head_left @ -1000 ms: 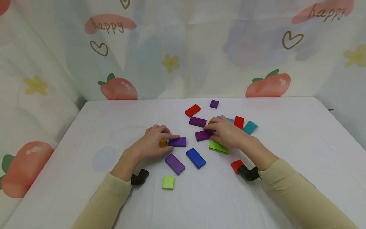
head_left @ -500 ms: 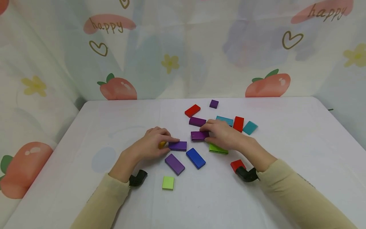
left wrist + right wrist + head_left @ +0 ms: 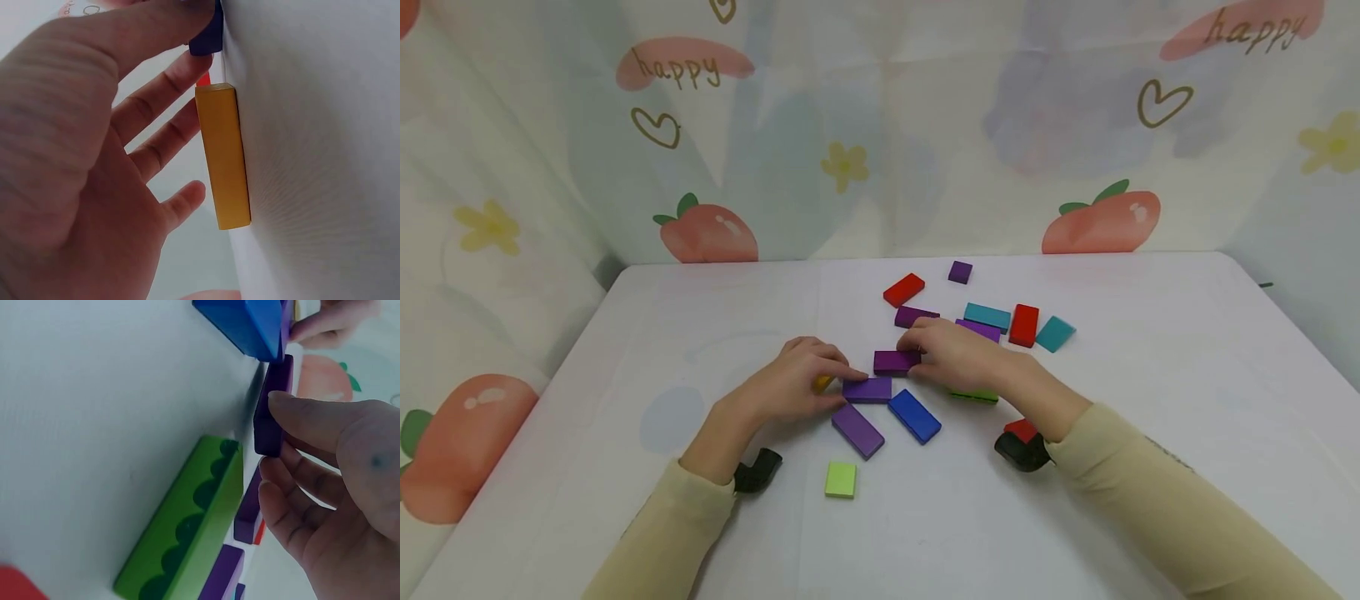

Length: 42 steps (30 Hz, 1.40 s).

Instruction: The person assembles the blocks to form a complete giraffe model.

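Note:
My left hand [image 3: 790, 379] pinches a purple block [image 3: 867, 390] between thumb and index finger. A yellow block [image 3: 224, 156] stands under that palm in the left wrist view, mostly hidden in the head view. My right hand [image 3: 955, 350] holds a dark purple block [image 3: 891, 362] at its right end, thumb on the near side. The two held blocks lie close together, the dark one slightly farther back and to the right. Just in front are another purple block [image 3: 858, 431] and a blue block [image 3: 914, 416]. A green block [image 3: 187, 519] with dark scallops lies beneath my right wrist.
Behind my right hand lie a dark purple block [image 3: 912, 317], a violet block [image 3: 981, 331], teal blocks [image 3: 987, 315] and red blocks [image 3: 1024, 325]. A small purple block [image 3: 959, 272] is farthest back. A light green square block [image 3: 841, 480] sits at the front.
My right hand has slid the dark purple block left toward the left hand's block, uncovering a violet block behind it. The left hand has drawn its purple block slightly nearer the front.

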Tool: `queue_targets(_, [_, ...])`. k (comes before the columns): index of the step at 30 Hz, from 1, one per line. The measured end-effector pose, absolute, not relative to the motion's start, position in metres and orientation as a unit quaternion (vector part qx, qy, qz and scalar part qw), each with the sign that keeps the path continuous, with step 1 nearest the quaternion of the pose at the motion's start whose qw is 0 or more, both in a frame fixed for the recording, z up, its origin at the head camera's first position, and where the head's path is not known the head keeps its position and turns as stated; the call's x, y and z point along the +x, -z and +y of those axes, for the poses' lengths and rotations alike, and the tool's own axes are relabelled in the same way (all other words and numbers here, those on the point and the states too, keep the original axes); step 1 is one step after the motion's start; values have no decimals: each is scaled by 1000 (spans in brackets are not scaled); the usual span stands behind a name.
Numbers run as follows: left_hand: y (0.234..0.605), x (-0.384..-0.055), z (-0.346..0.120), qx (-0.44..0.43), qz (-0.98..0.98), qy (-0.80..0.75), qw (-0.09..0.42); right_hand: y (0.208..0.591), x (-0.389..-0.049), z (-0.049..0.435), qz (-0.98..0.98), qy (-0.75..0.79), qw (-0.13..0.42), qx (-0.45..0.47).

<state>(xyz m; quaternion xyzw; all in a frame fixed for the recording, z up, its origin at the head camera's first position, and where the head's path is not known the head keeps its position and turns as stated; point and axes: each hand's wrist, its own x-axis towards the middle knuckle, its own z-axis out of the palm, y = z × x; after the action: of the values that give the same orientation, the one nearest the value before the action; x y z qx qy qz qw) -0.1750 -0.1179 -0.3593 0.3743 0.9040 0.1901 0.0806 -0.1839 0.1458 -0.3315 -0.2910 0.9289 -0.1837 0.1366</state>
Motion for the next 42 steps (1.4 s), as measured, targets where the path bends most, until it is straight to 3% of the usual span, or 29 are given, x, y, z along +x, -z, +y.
queue_targets(21, [359, -167, -113, 402, 892, -191, 81, 337, -179, 135, 914, 195, 155, -320])
queue_targets(33, [365, -168, -117, 411, 876, -246, 57, 337, -177, 136, 898, 235, 170, -331])
queue_targets(42, [364, -170, -118, 444, 853, -259, 86, 338, -178, 142, 891, 256, 179, -329])
